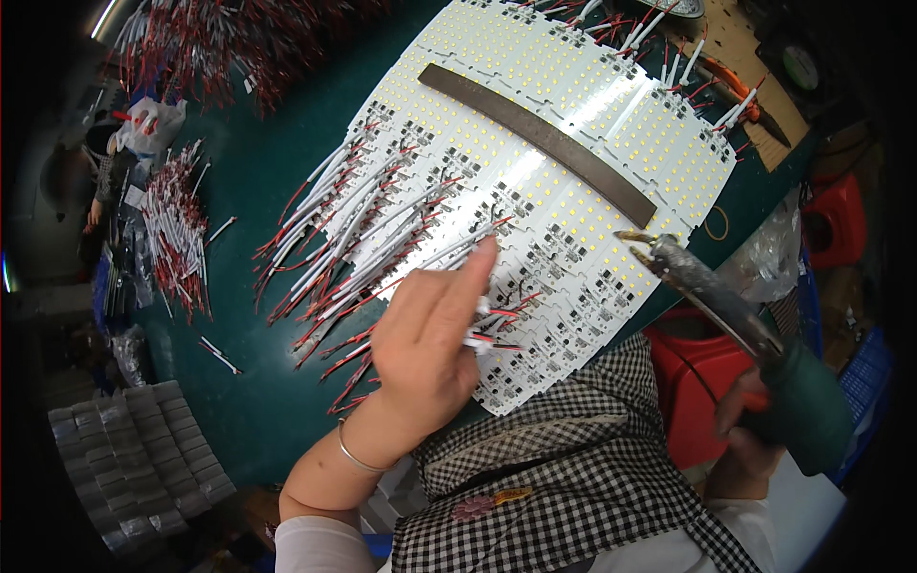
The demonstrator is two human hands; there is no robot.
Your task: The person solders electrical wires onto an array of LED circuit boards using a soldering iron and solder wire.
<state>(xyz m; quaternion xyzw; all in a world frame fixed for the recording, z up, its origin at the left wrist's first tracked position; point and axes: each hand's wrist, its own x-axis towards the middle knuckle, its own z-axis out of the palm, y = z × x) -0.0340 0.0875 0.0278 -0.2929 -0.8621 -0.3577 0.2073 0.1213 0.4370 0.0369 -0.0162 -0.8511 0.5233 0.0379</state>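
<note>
A large sheet of white LED circuit boards (573, 277), dotted with yellow LEDs and small black parts, lies on the green table. My left hand (425, 334) is over its near part, fingers bent around several short white wires (482, 325) with red and black ends. Its index fingertip presses near the end of a wire on the board. My right hand (750, 420) grips the dark green handle of a soldering iron (721, 301). The iron's tip is over the board's right side, and whether it touches is unclear. White wires (330, 229) with red ends stick out from the board's left edge.
A dark curved metal bar (535, 129) lies across the boards. Bundles of red and white wires (177, 229) lie at left, with a bigger heap (229, 43) behind. Stacked grey blocks (143, 458) stand at lower left. Orange-handled pliers (731, 81) lie far right, above a red stool (688, 382).
</note>
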